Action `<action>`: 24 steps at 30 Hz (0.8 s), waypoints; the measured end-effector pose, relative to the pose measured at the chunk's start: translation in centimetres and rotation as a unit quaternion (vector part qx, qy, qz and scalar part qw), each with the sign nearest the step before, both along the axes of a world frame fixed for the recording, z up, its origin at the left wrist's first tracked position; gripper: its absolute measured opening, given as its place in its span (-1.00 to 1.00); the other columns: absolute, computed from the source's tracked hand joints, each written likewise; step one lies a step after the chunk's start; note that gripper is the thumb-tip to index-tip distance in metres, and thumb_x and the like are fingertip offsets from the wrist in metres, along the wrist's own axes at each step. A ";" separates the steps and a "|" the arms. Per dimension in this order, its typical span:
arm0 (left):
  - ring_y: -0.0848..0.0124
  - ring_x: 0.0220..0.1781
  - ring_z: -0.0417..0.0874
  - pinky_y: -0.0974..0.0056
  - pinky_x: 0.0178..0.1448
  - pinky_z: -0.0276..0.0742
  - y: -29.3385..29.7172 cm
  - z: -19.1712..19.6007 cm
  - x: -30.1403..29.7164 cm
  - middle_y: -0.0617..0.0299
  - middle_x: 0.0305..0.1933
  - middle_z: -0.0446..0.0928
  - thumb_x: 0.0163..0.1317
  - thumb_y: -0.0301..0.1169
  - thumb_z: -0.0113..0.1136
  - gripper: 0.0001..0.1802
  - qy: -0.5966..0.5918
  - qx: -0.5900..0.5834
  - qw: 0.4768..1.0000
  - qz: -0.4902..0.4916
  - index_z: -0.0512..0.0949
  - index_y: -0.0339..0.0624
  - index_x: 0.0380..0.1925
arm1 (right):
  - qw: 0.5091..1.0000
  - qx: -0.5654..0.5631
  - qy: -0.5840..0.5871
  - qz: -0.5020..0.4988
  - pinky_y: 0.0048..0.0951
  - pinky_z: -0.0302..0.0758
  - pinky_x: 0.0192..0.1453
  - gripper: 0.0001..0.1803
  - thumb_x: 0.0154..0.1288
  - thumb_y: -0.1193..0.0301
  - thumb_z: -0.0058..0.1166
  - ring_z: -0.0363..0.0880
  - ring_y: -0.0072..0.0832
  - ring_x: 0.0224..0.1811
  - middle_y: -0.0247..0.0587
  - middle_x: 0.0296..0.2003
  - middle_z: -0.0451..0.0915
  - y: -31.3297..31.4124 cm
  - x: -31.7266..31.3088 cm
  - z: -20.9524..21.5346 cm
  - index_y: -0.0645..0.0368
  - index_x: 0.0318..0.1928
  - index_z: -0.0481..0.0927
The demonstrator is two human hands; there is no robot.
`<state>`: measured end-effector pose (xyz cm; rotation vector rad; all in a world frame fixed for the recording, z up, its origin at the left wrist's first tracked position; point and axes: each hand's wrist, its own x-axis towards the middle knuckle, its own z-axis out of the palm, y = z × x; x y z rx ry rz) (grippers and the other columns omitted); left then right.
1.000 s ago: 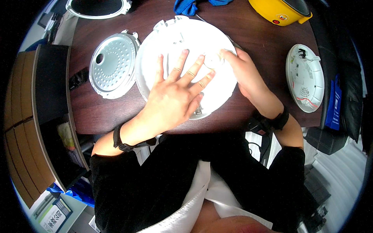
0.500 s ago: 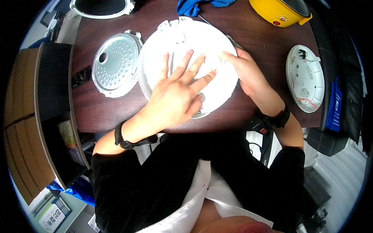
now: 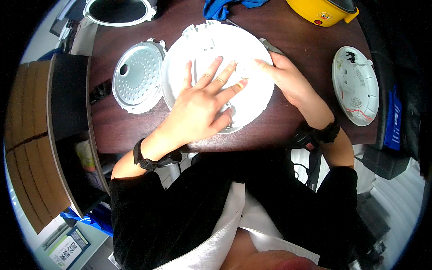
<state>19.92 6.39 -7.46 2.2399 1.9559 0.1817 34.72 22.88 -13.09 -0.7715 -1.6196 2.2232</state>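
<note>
A round white plastic lid (image 3: 252,105), its inner side with tabs and small fittings facing up, is in front of me at the table's near edge. My left hand (image 3: 198,108) lies flat on it, fingers spread, palm down. On the lid's right side my right hand (image 3: 292,85) holds the rim, its thumb on top by a small round white piece (image 3: 244,69); its other fingers are mostly hidden beneath. Close to those fingers, a grey strip (image 3: 270,46) sticks out from behind the lid. Left of the lid rests a silver disc (image 3: 144,87) with dimples and one dark hole.
On the right of the brown table (image 3: 297,130) lies a white cover (image 3: 357,96) with red wires. A yellow pot (image 3: 310,10) stands at the far right, a blue cloth (image 3: 231,6) at the back, and a white-rimmed ring part (image 3: 90,17) at the far left. Shelving (image 3: 67,94) adjoins the left edge.
The whole view has shifted slightly. My hands stay on the lid in nearly the same places; the right thumb lies a little further over the small round piece.
</note>
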 end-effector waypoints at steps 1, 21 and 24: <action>0.09 0.49 -0.04 -0.36 0.38 -0.29 0.0 -0.2 0.1 0.10 0.42 0.10 0.09 -0.24 0.14 -0.39 0.003 0.006 1.000 0.002 0.35 0.13 0.23 | 1.000 0.006 0.005 0.017 -0.51 0.46 -0.02 -0.60 0.31 0.34 0.03 0.55 -0.52 -0.11 -0.18 -0.11 0.58 0.2 0.0 -0.2 0.34 0.07 0.45; 0.40 -0.14 0.48 0.26 -0.06 0.28 5.1 0.7 -2.0 0.30 -0.21 0.53 0.04 -0.30 0.25 -0.63 0.049 0.130 0.988 -0.070 0.60 -0.15 -0.11 | 0.997 -0.029 0.054 0.040 -0.45 0.45 0.06 -0.49 0.04 0.52 0.13 0.55 -0.44 -0.07 -0.09 -0.11 0.57 -0.5 0.2 -0.2 0.41 0.07 0.40; 0.40 -0.11 0.46 0.23 -0.05 0.27 5.0 0.6 -2.2 0.32 -0.17 0.51 0.04 -0.27 0.25 -0.58 0.073 0.135 0.986 -0.070 0.58 -0.13 -0.06 | 0.997 -0.039 0.063 0.038 -0.45 0.45 0.06 -0.49 0.04 0.53 0.12 0.55 -0.44 -0.06 -0.09 -0.11 0.57 -0.6 0.3 -0.4 0.41 0.06 0.40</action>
